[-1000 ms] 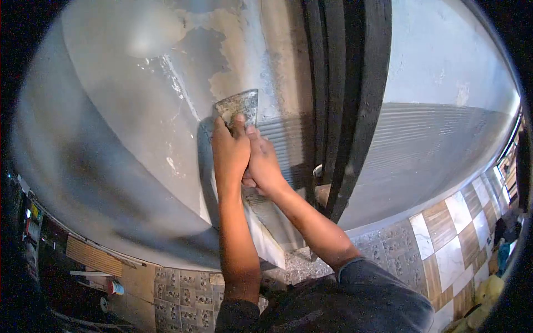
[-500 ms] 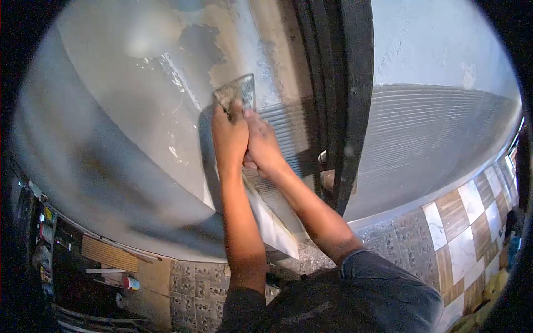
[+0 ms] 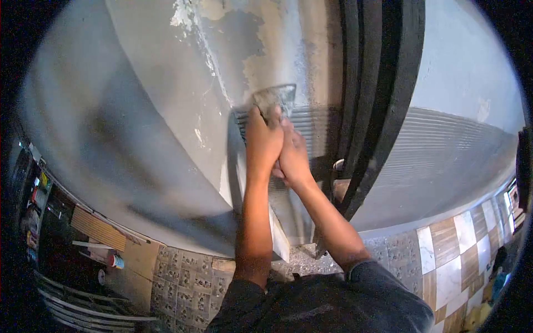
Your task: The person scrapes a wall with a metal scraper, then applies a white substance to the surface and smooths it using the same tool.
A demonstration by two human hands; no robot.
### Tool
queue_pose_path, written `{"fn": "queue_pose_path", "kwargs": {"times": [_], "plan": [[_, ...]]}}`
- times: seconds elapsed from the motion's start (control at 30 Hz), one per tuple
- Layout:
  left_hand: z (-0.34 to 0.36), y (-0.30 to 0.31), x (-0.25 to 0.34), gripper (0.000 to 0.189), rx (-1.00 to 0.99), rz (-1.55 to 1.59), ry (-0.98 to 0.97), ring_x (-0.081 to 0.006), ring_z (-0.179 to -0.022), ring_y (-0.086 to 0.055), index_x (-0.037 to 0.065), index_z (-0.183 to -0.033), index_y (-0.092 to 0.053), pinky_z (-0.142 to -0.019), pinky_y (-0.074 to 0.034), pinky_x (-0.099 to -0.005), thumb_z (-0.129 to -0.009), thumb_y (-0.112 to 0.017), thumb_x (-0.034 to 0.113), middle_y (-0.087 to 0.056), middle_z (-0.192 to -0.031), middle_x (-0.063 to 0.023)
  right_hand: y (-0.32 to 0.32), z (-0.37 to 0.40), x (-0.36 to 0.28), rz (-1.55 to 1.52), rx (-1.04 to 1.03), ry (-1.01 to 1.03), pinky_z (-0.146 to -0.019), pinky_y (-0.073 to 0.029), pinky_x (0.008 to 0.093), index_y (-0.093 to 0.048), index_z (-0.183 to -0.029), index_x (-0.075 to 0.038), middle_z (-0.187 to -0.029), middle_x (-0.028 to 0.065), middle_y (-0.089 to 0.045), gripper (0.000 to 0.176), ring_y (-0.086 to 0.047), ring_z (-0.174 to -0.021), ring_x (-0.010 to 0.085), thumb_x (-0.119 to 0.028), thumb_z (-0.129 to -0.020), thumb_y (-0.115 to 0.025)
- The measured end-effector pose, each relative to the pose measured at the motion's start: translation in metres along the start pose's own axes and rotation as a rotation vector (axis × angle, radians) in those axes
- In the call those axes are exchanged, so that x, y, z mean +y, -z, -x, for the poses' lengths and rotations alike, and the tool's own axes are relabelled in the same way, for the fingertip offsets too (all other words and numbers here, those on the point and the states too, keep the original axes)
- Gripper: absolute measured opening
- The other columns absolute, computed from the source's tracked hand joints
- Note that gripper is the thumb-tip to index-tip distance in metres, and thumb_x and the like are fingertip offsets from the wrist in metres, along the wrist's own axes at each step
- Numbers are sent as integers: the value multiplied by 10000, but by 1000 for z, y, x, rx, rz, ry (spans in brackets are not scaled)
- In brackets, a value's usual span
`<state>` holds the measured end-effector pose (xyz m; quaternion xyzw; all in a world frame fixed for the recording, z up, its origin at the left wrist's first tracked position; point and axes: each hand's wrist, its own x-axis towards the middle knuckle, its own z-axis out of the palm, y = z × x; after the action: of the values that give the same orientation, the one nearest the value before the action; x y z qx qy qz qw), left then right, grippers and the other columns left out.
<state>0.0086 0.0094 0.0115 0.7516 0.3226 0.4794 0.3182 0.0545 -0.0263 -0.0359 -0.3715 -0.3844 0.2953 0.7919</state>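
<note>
A wide-bladed scraper point(image 3: 280, 95) stands with its blade against the narrow wall section, at the upper edge of a ridged grey band point(image 3: 319, 130). My left hand point(image 3: 263, 143) is closed on it from the left, fingers near the blade. Pressed beside it, my right hand point(image 3: 294, 154) is closed around the lower part of the tool, whose handle is mostly hidden. Above the blade the wall point(image 3: 269, 61) shows patchy tan and grey, with flaking white paint point(image 3: 208, 61) along the corner to the left.
Dark vertical frame members point(image 3: 383, 100) stand close to the right of my hands. Beyond them is another ridged wall point(image 3: 444, 144). A pale upright slab point(image 3: 279, 236) stands below my hands. Patterned tiles point(image 3: 186, 283) cover the floor; a small bucket point(image 3: 116, 261) is at lower left.
The view has shifted, so the wall and frame appear farther right. Both hands and the scraper have come slightly lower against the wall, with the grip kept.
</note>
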Motion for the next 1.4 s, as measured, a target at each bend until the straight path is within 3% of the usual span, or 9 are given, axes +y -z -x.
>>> {"fn": "queue_pose_path", "kwargs": {"times": [0.13,0.2,0.67,0.73,0.8,0.93,1.1,1.17,1.4], "plan": [[2,4,14,453,75,-19,-54,-433,-1082,-493,-79,-1153,-484,-930,-368,-430,-913,-460,304,-525,-1128,-311,-2,-5,-9,170,53,153,-287,-234,231,-469,-808,-50,-535,8,-444,425,-356,-356,71,-396,-981,-294],[-11,16,21,476,15,-8,-14,-429,-1082,-494,-76,-1172,-471,-932,-367,-430,-908,-467,320,-530,-1124,-306,-10,-5,-34,-14,-6,-206,-484,-396,262,-529,-776,21,-616,41,-528,438,-458,-526,89,-320,-981,-345],[2,12,-7,423,129,-226,-144,-410,-889,-570,-44,-1025,-562,-780,-431,-428,-907,-480,354,-612,-938,-248,-20,13,-18,84,126,-133,-690,-411,371,-551,-830,79,-744,171,-571,456,-537,-721,262,-301,-979,-347],[-2,22,-2,423,46,-154,-158,-414,-851,-579,-47,-1007,-569,-769,-437,-426,-904,-489,356,-620,-897,-244,-26,7,3,149,184,98,-702,-405,383,-558,-784,77,-749,178,-575,485,-537,-737,257,-312,-979,-344],[0,32,16,429,-146,46,25,-455,-961,-534,-80,-1024,-539,-828,-416,-459,-880,-527,324,-567,-1007,-307,-28,5,8,91,201,146,-700,-410,371,-568,-745,68,-742,149,-573,513,-530,-738,207,-324,-982,-338],[9,8,2,360,131,-109,-44,-445,-889,-553,-64,-965,-555,-776,-419,-465,-875,-528,283,-589,-923,-292,-18,14,-2,-53,141,-27,-693,-425,305,-576,-861,52,-759,101,-574,479,-508,-744,155,-337,-986,-327],[-9,22,15,349,40,-39,-58,-471,-907,-533,-64,-964,-560,-779,-419,-464,-873,-535,272,-585,-914,-295,-14,1,-13,-47,-73,-229,-666,-440,283,-570,-862,32,-757,83,-568,465,-523,-734,126,-345,-985,-328],[0,17,8,349,62,-77,-71,-469,-901,-535,-63,-964,-561,-779,-420,-464,-873,-536,272,-585,-912,-296,-21,5,3,23,112,12,-305,-281,238,-511,-791,-39,-534,4,-466,469,-380,-357,74,-429,-971,-322],[-1,21,-1,344,-9,-70,-16,-458,-920,-539,-57,-976,-573,-795,-419,-470,-867,-537,267,-588,-935,-290,-21,7,17,30,112,36,-298,-271,239,-516,-806,-41,-537,4,-473,461,-368,-340,79,-432,-967,-332]]}}
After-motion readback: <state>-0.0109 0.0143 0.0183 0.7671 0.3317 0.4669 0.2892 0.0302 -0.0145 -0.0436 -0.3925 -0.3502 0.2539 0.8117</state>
